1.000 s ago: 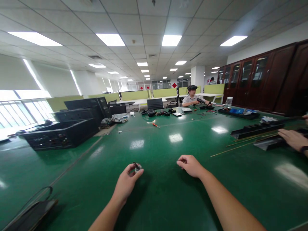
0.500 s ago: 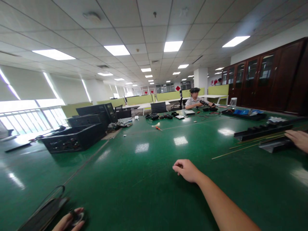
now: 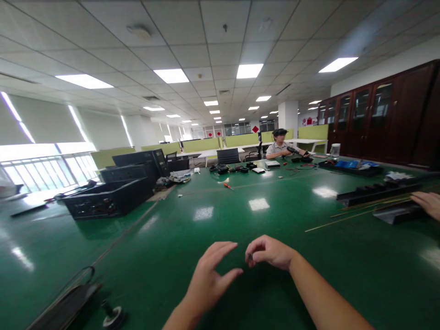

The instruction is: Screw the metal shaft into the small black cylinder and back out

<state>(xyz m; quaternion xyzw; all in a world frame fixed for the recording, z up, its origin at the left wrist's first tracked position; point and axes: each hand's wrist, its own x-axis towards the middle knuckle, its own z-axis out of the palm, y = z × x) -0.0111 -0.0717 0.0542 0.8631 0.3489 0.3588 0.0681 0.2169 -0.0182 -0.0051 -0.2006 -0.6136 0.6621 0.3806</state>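
Observation:
My left hand (image 3: pixel 213 275) is above the green table, its fingers and thumb spread apart with nothing between them. Just to its right, my right hand (image 3: pixel 273 253) is closed in a pinch on a small dark thing too small to name. The two hands face each other without touching. At the lower left stands a round part (image 3: pixel 113 317) with a pale rim and a dark upright stem, apart from both hands. Beside it lies a long, flat dark piece (image 3: pixel 67 305) with a cable loop at its far end.
A black open metal case (image 3: pixel 110 201) stands at the left. An orange screwdriver (image 3: pixel 228 186) lies mid-table. To the right are black channels (image 3: pixel 395 213), thin rods (image 3: pixel 343 222) and a co-worker's hand (image 3: pixel 428 202). Another person (image 3: pixel 279 147) sits across the green table (image 3: pixel 192 229).
My left hand has let go of the round part at the lower left and moved right and forward beside my right hand. The round part stays on the table.

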